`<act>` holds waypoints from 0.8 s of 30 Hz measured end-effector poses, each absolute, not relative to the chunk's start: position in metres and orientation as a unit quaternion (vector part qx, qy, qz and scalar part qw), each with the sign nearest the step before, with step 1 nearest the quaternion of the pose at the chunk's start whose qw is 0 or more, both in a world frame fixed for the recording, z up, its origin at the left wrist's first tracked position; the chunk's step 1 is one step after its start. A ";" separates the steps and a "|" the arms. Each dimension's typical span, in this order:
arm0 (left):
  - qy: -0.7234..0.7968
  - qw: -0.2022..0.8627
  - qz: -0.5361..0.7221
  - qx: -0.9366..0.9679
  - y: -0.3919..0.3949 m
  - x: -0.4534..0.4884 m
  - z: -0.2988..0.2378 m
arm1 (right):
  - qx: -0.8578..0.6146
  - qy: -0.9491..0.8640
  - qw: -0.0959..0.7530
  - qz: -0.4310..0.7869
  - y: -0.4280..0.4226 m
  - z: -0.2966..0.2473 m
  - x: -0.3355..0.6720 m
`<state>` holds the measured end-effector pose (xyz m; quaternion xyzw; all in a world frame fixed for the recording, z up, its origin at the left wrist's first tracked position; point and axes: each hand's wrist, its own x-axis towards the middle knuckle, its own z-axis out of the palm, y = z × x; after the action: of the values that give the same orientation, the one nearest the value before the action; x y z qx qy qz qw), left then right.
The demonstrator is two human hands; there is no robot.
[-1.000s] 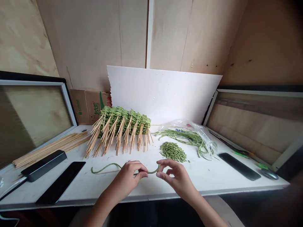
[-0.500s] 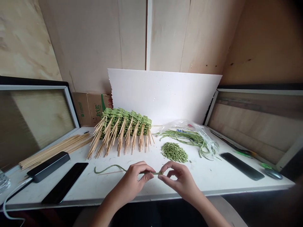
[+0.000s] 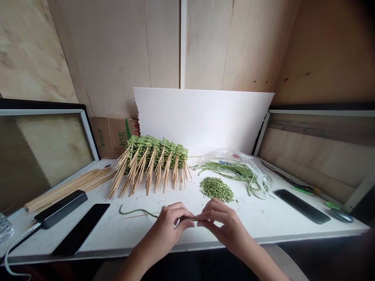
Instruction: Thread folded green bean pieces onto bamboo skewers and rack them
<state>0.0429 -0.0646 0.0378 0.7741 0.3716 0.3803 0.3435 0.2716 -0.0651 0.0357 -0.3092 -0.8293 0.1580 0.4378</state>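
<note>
A long green bean (image 3: pixel 137 211) trails over the white table to the left and runs into my left hand (image 3: pixel 172 224), whose thumb and fingers are closed on it. My right hand (image 3: pixel 219 218) pinches the bean's end, its fingertips almost touching those of the left. A thin stick (image 3: pixel 131 216) lies beside the trailing part. Beyond my right hand is a heap of short cut bean pieces (image 3: pixel 216 189). Farther left sits a stack of green bean skewers (image 3: pixel 155 154), their bare sticks pointing toward me.
Uncut long beans (image 3: pixel 234 171) lie partly in a clear plastic bag (image 3: pixel 254 168) at the right. Loose bamboo sticks (image 3: pixel 70 187), a black box with a cable (image 3: pixel 61 207) and a black phone (image 3: pixel 82 228) are left. A dark slab (image 3: pixel 303 206) and a mouse (image 3: pixel 341 214) are right.
My hands have come closer together, and the bean end that showed between them is now mostly covered by fingers. The bean's tail has shifted slightly right.
</note>
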 end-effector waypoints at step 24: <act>0.300 0.437 0.466 0.708 -0.060 0.062 0.011 | -0.303 -0.679 0.580 0.333 -0.064 -0.004 0.247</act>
<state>0.0623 -0.0601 0.0112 0.7083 0.3000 0.4658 0.4374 0.2468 -0.0645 -0.0044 -0.3025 -0.6792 0.3331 0.5798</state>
